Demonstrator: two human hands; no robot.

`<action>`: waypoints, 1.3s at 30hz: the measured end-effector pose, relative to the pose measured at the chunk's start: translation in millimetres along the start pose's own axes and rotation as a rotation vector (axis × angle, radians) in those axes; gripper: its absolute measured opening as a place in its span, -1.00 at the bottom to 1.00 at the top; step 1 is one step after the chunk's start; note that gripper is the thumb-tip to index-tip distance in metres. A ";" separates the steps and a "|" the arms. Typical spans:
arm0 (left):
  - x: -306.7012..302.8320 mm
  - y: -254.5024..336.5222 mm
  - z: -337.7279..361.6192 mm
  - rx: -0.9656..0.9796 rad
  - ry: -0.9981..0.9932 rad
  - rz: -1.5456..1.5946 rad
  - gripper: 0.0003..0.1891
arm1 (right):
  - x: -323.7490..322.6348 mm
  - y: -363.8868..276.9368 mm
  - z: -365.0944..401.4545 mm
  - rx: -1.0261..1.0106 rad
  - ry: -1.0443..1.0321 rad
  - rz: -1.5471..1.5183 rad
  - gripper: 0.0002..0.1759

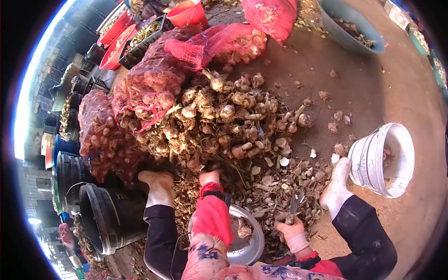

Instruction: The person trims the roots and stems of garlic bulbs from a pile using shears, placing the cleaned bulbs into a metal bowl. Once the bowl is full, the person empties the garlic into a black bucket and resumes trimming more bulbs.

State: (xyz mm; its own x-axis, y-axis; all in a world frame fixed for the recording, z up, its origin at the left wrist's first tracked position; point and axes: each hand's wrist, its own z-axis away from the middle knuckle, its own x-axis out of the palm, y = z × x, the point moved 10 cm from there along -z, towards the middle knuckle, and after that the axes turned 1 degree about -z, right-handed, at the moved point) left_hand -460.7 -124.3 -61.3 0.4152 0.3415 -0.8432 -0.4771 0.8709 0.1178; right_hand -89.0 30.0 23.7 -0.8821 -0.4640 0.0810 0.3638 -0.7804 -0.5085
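Note:
My left hand (211, 176) reaches to the near edge of a heap of garlic bulbs (224, 112) with stalks and roots on. Shadow and garlic hide its fingertips, so I cannot see whether it grips anything. In my right hand (290, 229) is a pair of shears (295, 205), its metal blades pointing up and away over the scraps. Below my left forearm stands a metal basin (257, 240) between my legs, with a trimmed garlic piece (243, 229) in it.
Dry peelings and cut stalks (275, 186) cover the ground. A white bucket (368, 161) lies tilted by my right boot (337, 184); a black bucket (109, 217) lies beside my left boot (158, 184). Red mesh sacks (151, 84) of garlic lean behind the heap. A large tub (336, 32) stands farther back.

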 end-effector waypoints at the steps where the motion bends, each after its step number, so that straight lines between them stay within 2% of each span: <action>1: 14.4 25.0 19.9 0.294 -0.216 0.472 -0.51 | 0.4 2.5 0.8 0.056 0.006 0.000 -0.76; 2: 9.3 50.2 52.1 0.586 -0.435 0.946 -0.52 | 0.3 1.4 0.4 0.056 0.010 -0.006 -0.76; 4: 3.5 50.1 112.1 0.512 -0.714 1.128 -0.34 | 3.4 2.4 -3.5 0.011 -0.051 0.004 -0.76; 5: -3.1 48.2 150.8 0.453 -0.853 1.254 -0.28 | 6.2 -2.9 -8.1 -0.180 -0.082 -0.027 -0.75; 6: -10.9 43.3 185.6 0.388 -0.993 1.374 -0.21 | 6.3 3.1 -14.0 -0.186 -0.076 -0.033 -0.75; 7: -15.3 35.7 212.3 0.403 -1.120 1.336 -0.16 | 9.0 -5.7 -14.2 -0.346 -0.095 0.085 -0.76; 8: -13.9 23.6 220.9 0.457 -1.106 1.319 -0.13 | 11.2 -16.5 -3.9 -0.500 -0.110 0.205 -0.77; 10: -24.9 5.7 242.3 0.712 -0.918 0.962 -0.10 | 19.1 -53.9 33.7 -0.855 -0.054 0.469 -0.77; 11: -31.6 -1.9 255.0 0.812 -0.944 0.869 -0.10 | 27.6 -63.5 48.0 -0.926 -0.065 0.647 -0.75; 12: -32.2 -15.7 273.5 0.640 -1.037 0.853 -0.07 | 33.9 -69.1 59.3 -0.960 -0.096 0.721 -0.72; 14: -45.8 -27.7 304.0 0.526 -1.056 0.786 -0.11 | 45.8 -69.9 75.7 -0.910 -0.183 0.897 -0.72; 15: -46.1 -34.6 307.3 0.533 -1.055 0.779 -0.11 | 46.7 -67.8 79.7 -0.914 -0.180 0.888 -0.72; 16: -51.8 -37.9 309.2 0.707 -0.968 0.681 -0.09 | 51.9 -60.1 80.3 -0.904 -0.201 0.979 -0.69; 18: -56.9 -44.0 313.3 0.885 -0.871 0.576 -0.04 | 54.1 -53.3 84.4 -0.904 -0.218 1.062 -0.66; 20: -86.7 -38.1 331.1 1.356 -0.391 0.305 -0.14 | 55.2 -46.3 87.9 -0.885 -0.240 1.139 -0.61; 21: -83.1 -40.1 326.6 1.284 -0.456 0.433 -0.18 | 54.7 -45.6 90.7 -0.927 -0.241 1.099 -0.63; 22: -81.7 -46.8 330.3 1.289 -0.451 0.432 -0.18 | 52.6 -42.6 90.2 -0.933 -0.241 1.096 -0.63; 24: -83.1 -51.5 341.1 1.022 -0.624 0.609 -0.17 | 48.8 -45.8 92.1 -0.966 -0.246 1.030 -0.65; 25: -82.3 -54.5 339.6 1.014 -0.600 0.617 -0.18 | 48.4 -45.0 94.7 -0.936 -0.265 1.050 -0.71; 28: -73.8 -70.2 327.6 0.963 -0.547 0.587 -0.19 | 45.4 -41.4 90.1 -0.986 -0.251 0.979 -0.69; 29: -80.3 -70.2 334.0 1.100 -0.441 0.423 -0.16 | 43.7 -36.1 81.6 -1.010 -0.265 0.965 -0.70; 30: -82.8 -70.1 341.5 1.009 -0.498 0.539 -0.18 | 43.4 -32.4 79.6 -0.991 -0.286 0.932 -0.70; 32: -76.6 -83.1 328.5 1.035 -0.315 0.401 -0.20 | 44.2 -14.6 64.2 -0.958 -0.311 0.936 -0.77; 33: -78.2 -84.8 328.4 1.022 -0.203 0.450 -0.25 | 26.3 -0.4 38.6 -0.806 -0.206 0.869 -0.79; 34: -104.7 -80.1 352.2 1.122 -0.222 0.604 -0.24 | 4.0 16.6 9.2 -0.651 -0.108 0.797 -0.80; 36: -131.0 -76.4 372.9 1.280 -0.270 0.667 -0.24 | -48.8 29.3 -40.5 -0.438 -0.070 0.608 -0.77; 38: -135.0 -78.3 353.1 0.958 -0.466 0.879 -0.22 | -25.7 21.4 -46.3 -0.463 -0.065 0.564 -0.78; 39: -128.4 -77.8 340.1 0.875 -0.578 0.989 -0.21 | -24.7 11.0 -35.5 -0.463 -0.024 0.511 -0.79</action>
State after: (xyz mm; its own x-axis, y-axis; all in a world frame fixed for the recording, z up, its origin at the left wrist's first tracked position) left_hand -213.4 -115.7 216.1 0.5520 0.8305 0.0748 -0.2185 0.0574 0.9742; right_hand -73.9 47.8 -14.3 -0.6248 -0.7397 -0.2501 0.5625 -0.2043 -0.8011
